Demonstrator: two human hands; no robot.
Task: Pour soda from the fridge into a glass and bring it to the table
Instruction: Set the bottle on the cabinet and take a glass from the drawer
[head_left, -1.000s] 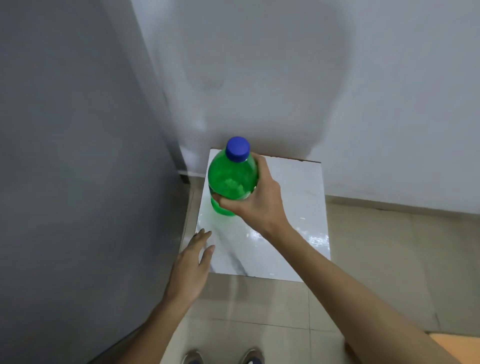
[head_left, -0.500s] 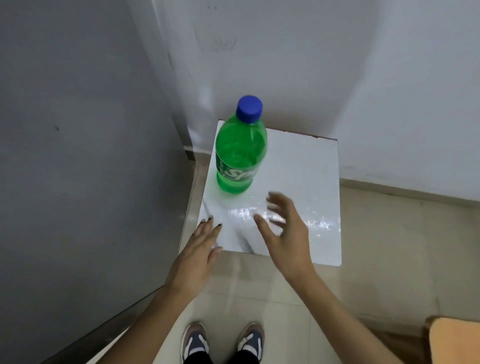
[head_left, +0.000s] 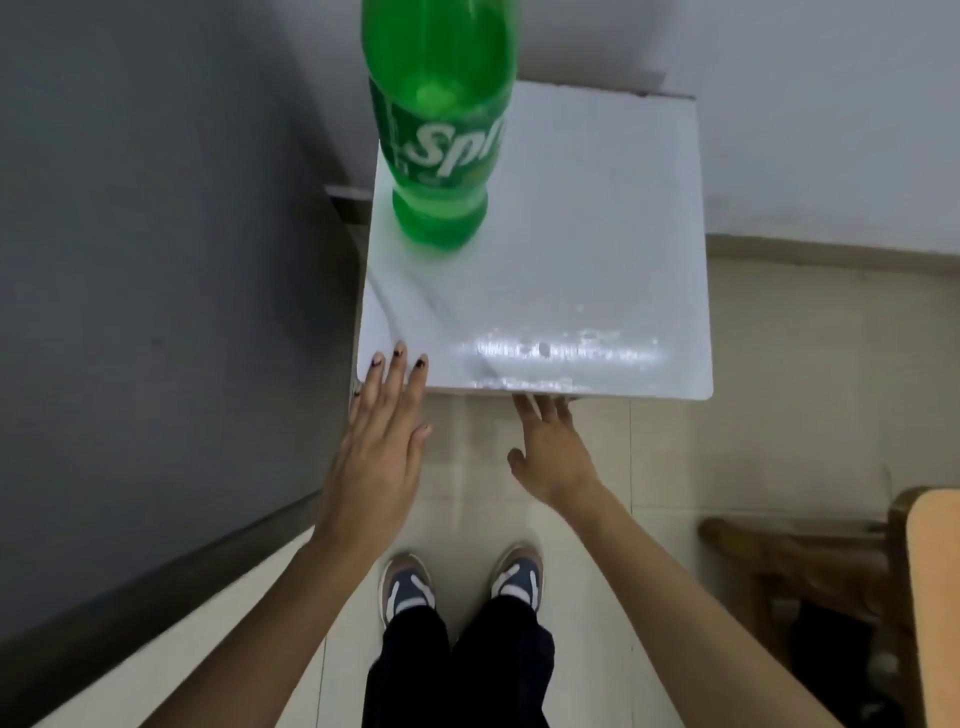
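A green soda bottle (head_left: 441, 130) stands upright on the far left part of a small white table (head_left: 597, 234); its cap is cut off by the top of the frame. My left hand (head_left: 387, 441) lies flat with fingers spread, its fingertips on the table's near left corner. My right hand (head_left: 550, 447) is lower, fingers apart, its fingertips reaching under the table's near edge. Neither hand holds anything. No glass is in view.
A dark grey panel (head_left: 156, 260) rises along the left, close to the table. White walls (head_left: 805, 104) stand behind. A wooden chair (head_left: 810, 566) with an orange surface (head_left: 935, 597) sits at the lower right. My feet (head_left: 462, 577) stand on the tiled floor.
My right hand has let go of the bottle, left standing on the table, and dropped to the table's near edge. The view has tilted down and moved closer.
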